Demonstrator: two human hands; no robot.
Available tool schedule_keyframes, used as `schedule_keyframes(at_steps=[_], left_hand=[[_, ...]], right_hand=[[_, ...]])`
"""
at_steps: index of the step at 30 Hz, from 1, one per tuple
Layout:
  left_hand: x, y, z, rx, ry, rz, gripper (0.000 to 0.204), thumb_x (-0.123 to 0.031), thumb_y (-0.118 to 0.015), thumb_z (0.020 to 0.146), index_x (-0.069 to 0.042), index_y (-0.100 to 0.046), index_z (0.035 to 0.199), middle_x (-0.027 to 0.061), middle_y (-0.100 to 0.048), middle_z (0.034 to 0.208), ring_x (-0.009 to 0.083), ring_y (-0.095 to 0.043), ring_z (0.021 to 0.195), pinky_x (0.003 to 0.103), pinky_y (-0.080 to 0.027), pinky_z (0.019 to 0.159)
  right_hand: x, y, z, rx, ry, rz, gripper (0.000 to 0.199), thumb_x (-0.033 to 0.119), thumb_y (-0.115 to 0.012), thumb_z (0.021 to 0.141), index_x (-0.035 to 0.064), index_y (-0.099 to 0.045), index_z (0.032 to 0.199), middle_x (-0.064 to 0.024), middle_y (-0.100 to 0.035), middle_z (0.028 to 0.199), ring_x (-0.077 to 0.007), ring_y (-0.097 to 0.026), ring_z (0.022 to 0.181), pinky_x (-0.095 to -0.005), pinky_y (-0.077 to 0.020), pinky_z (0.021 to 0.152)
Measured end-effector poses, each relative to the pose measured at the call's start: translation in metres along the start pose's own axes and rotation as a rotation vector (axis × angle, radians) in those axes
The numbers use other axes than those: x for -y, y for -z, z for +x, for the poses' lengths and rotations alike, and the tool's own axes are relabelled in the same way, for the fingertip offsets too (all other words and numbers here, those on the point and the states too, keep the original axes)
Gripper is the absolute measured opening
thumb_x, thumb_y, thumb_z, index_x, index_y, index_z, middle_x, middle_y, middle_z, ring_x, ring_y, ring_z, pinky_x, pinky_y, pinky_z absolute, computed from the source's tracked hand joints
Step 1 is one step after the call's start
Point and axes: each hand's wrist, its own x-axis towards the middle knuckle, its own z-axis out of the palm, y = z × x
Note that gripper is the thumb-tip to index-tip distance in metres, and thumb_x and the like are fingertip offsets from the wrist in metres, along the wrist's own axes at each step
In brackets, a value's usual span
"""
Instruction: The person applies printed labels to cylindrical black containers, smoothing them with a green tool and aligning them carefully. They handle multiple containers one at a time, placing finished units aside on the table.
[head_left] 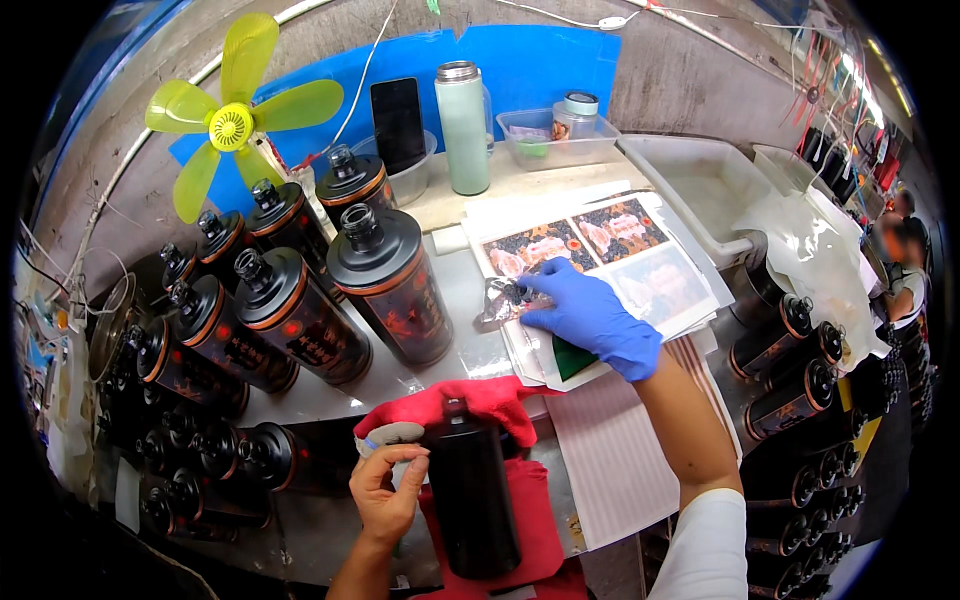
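Note:
My right hand (595, 315), in a blue glove, reaches over a stack of printed sheets (650, 290). Its thumb and fingers close on a shiny, crinkled piece of film (500, 302) at the stack's left edge. A plain black bottle (472, 500) leans toward me on a red cloth (540, 515), its neck against a bunched red towel (480, 400). Just left of this bottle, my bare left hand (388, 495) has its thumb and forefinger brought together; anything between them is too small to make out. Behind it lies a grey pad (393, 434).
Several decorated black bottles (390, 290) crowd the bench's left; others (790, 395) stand at right. A yellow-green fan (230, 127), phone (398, 125), pale green flask (462, 130) and clear tubs (690, 180) line the back. A striped sheet (625, 450) overhangs the front edge.

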Motion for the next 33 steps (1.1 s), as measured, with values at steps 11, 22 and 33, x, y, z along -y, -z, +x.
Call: schedule_keyframes(at_steps=[11, 22, 33], left_hand=[[0.011, 0.019, -0.003, -0.024, 0.113, 0.010, 0.007, 0.002, -0.063, 0.080, 0.002, -0.063, 0.087, 0.0052, -0.062, 0.086, 0.0086, -0.054, 0.076, 0.020, -0.041, 0.067], [0.013, 0.023, -0.003, -0.046, 0.110, 0.025, 0.008, -0.001, -0.065, 0.079, 0.002, -0.064, 0.086, 0.0074, -0.065, 0.084, 0.0114, -0.059, 0.078, 0.021, -0.043, 0.068], [0.018, 0.021, -0.001, 0.047, 0.094, 0.120, 0.007, 0.002, -0.062, 0.081, 0.004, -0.062, 0.088, 0.0062, -0.062, 0.085, 0.0090, -0.055, 0.075, 0.021, -0.043, 0.067]], right_hand=[[0.009, 0.011, -0.004, 0.171, 0.119, -0.184, 0.021, 0.026, -0.056, 0.083, 0.0100, -0.057, 0.097, -0.0114, -0.058, 0.097, -0.0328, -0.061, 0.082, -0.0410, -0.0488, 0.070], [-0.039, -0.019, 0.029, -0.318, -0.187, 0.190, 0.013, 0.019, -0.057, 0.080, 0.0084, -0.059, 0.087, -0.0145, -0.061, 0.068, -0.0310, -0.062, 0.066, -0.0393, -0.0484, 0.061], [-0.018, -0.013, 0.033, -0.065, -0.038, -0.070, 0.021, 0.025, -0.066, 0.074, 0.0072, -0.063, 0.085, -0.0143, -0.060, 0.088, -0.0318, -0.060, 0.080, -0.0401, -0.0475, 0.073]])
